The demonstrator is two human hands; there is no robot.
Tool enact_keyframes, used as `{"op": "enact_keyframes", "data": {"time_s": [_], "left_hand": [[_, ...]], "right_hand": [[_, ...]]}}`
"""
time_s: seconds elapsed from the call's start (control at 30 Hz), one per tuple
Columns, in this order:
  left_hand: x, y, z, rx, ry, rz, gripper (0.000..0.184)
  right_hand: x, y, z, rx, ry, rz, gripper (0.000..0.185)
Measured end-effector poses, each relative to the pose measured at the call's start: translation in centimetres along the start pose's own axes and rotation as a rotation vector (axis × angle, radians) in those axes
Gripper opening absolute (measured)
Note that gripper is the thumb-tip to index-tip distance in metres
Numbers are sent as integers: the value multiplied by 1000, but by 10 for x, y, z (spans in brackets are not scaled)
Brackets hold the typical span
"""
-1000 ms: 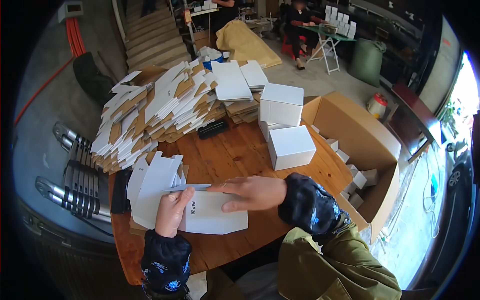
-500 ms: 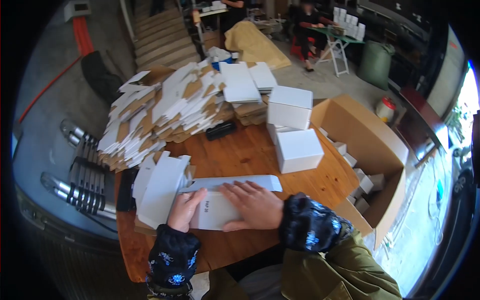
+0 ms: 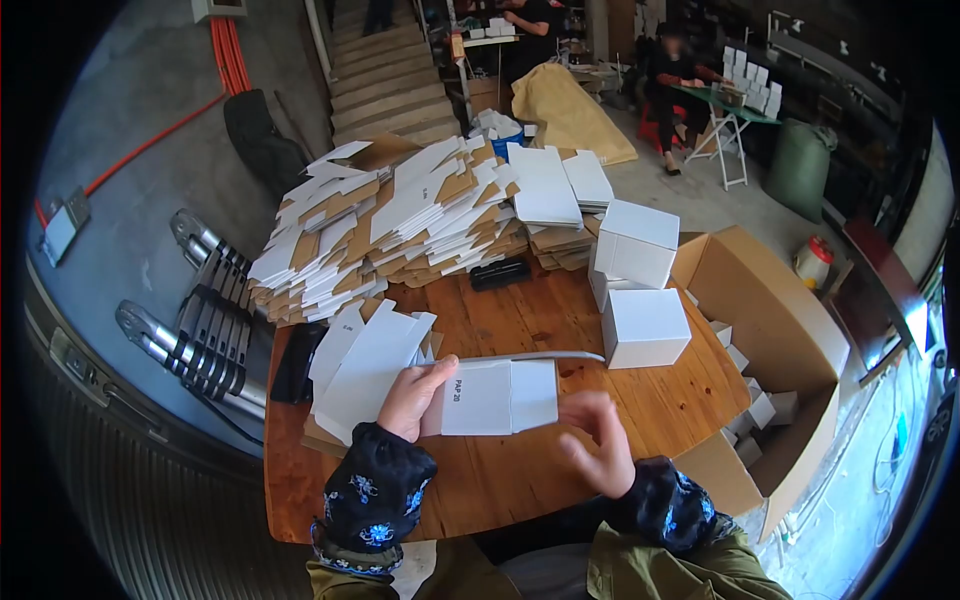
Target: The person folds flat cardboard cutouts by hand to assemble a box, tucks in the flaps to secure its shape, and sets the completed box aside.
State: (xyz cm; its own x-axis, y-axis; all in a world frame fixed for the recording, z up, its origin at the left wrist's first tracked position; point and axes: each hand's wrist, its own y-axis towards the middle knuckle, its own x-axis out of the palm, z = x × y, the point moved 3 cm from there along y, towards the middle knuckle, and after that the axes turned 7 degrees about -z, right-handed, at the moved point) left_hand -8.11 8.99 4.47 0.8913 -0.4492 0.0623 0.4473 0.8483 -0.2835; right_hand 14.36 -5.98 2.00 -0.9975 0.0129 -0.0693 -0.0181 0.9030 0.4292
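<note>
A partly folded white carton (image 3: 482, 400) marked "PAP 20" is held above the front of the wooden table. My left hand (image 3: 410, 398) grips its left end, thumb on top. A long flap stands along the carton's far edge. At the right end, my right hand (image 3: 602, 445) is beside the carton, fingers bent and thumb apart; whether a fingertip touches the edge cannot be made out. Left of my left hand lie flat white carton blanks (image 3: 370, 355). Folded white boxes (image 3: 647, 328) stand to the right, two of them stacked.
A large heap of flat cartons (image 3: 400, 215) covers the far left of the wooden table (image 3: 530, 485). A black object (image 3: 500, 273) lies before it. Right of the table, a big brown box (image 3: 765, 300) holds small white boxes. Two people sit or stand in the background.
My right hand has lifted off the carton's top and moved to its right end, uncovering a panel. My left hand keeps hold. The view has shifted, moving the scene rightward.
</note>
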Motion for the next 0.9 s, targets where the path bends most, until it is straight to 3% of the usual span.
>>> {"op": "enact_keyframes", "data": {"time_s": [0.03, 0.17, 0.3, 0.5, 0.6, 0.7, 0.8, 0.9], "left_hand": [[0, 0, 1, -13, -13, 6, 42], [5, -3, 2, -13, -26, 5, 42], [5, -6, 1, -6, 15, 27, 42], [5, -10, 2, -4, 3, 35, 40], [4, -11, 2, 19, 3, 32, 41], [5, -16, 5, 40, -5, 60, 39], [4, -17, 6, 69, -42, 86, 38], [4, -17, 6, 112, -15, 92, 36]], "right_hand": [[0, -1, 14, 99, 304, 97, 45], [3, 11, 26, 182, 215, -176, 33], [7, 24, 15, 174, -333, -392, 30], [24, 42, 9, -220, -443, -426, 32], [34, 50, -4, -198, -381, -527, 34], [42, 54, -5, -1, -228, -611, 36], [51, 60, -10, -94, -193, -531, 39], [58, 65, -8, 69, -154, -540, 37]]}}
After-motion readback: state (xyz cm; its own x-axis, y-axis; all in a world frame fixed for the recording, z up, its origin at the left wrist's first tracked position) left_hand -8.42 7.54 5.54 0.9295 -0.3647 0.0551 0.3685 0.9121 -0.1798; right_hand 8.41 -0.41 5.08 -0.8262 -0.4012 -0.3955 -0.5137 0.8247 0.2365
